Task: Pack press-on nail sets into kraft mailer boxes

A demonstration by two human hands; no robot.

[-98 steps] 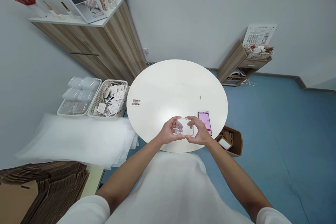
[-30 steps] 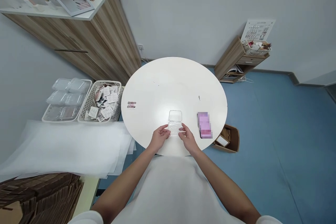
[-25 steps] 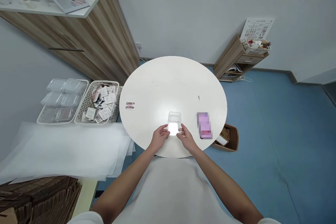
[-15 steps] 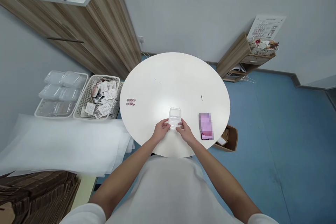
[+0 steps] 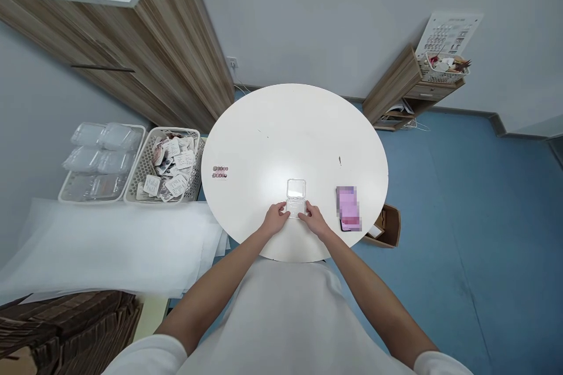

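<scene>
A small clear plastic box [image 5: 296, 206] lies near the front of the round white table [image 5: 281, 123], its hinged lid raised and tipped away from me. My left hand [image 5: 275, 218] grips the box at its left side, thumb at the near edge. On the opposite side my right hand [image 5: 314, 220] holds it the same way. Inside the box are faint clear shapes, too small to make out. A set of press-on nails [image 5: 220, 172], dark red and pinkish, sits toward the table's left edge. To the right of my right hand lies a phone [image 5: 349, 208] with a blurred pink screen.
Left of the table stand a white basket of cards [image 5: 163, 167] and a basket of clear packages [image 5: 103, 161]. White sheets [image 5: 109, 246] lie below them. A cardboard box [image 5: 389, 227] is on the floor at right. A tiny dark item [image 5: 340, 160] rests on the table.
The view has shifted slightly. The lid now stands more clearly defined above the box, and both hands keep their hold on its sides.
</scene>
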